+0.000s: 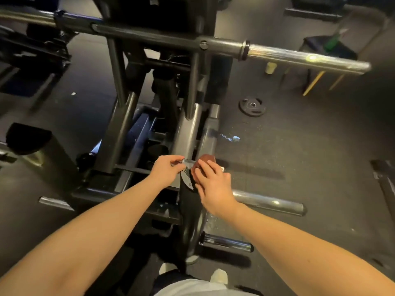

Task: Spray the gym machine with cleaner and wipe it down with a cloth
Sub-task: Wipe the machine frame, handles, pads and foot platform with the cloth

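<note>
Dark rubber floor (299,146) spreads beneath everything, and low over it both hands work at the near end of the gym machine (188,129). The left hand (166,168) pinches a bright metal tab (188,161) on the frame. The right hand (214,185) lies with its fingers fairly flat over a brown cloth (206,159), pressing it to the dark part just beside that tab. Wiping seems to be the step in hand, and firm short strokes away from the pinching fingers would suit it. A chrome peg (269,205) juts rightward near the right wrist and could catch the arm. Farther off, a weight plate (252,106) lies on the floor. A blurred green shape (331,44), perhaps the cleaner, sits toward the floor's far right corner.
</note>
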Tool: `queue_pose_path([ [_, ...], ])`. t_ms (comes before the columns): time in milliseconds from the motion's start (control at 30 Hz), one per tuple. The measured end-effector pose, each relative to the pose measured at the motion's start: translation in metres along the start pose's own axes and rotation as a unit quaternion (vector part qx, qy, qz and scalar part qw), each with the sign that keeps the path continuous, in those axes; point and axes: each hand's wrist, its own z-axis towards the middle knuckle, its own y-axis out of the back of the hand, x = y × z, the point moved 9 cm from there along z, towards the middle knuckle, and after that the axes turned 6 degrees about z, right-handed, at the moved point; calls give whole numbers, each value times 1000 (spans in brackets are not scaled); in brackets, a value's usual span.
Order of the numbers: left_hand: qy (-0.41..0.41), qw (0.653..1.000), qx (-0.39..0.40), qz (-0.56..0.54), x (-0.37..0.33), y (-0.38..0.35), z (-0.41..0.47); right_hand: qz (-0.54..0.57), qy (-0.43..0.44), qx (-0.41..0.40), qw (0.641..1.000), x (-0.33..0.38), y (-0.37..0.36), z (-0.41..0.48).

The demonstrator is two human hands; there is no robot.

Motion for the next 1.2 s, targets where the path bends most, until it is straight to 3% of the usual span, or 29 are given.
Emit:
queue_pose_path([
  [133, 5, 1000, 12, -5, -5, 1, 0, 16, 48, 24, 998, -18, 6, -6],
  [267, 3, 1000, 13, -2, -8, 1, 1, 113, 29, -45, 992, -51, 16, -13],
  [433, 9, 998, 45, -37, -2, -1, 4, 160, -84, -74, 981, -45, 11, -1],
  [533, -5, 995, 89, -47, 2, 0, 14, 73, -70, -55, 993, -12, 3, 14],
  [667, -32, 988, 138, -68, 6, 0, 31, 98, -67, -87, 989, 16, -2, 36],
  [833, -35, 973, 211, -92, 12, -4, 50, 119, -195, -143, 963, 1, -10, 50],
  [933, -47, 964, 247, -80, 7, -4, 54, 87, -195, -163, 963, 38, -17, 35],
  [1033, -49, 963, 255, -71, 4, -5, 56, 97, -170, -129, 972, 64, -26, 9],
  [1100, -52, 965, 248, -65, 4, -4, 55, 105, -200, -117, 967, 45, -22, -9],
  [1200, -78, 971, 226, -27, -1, -2, 55, 106, -317, -189, 923, -11, -1, -36],
])
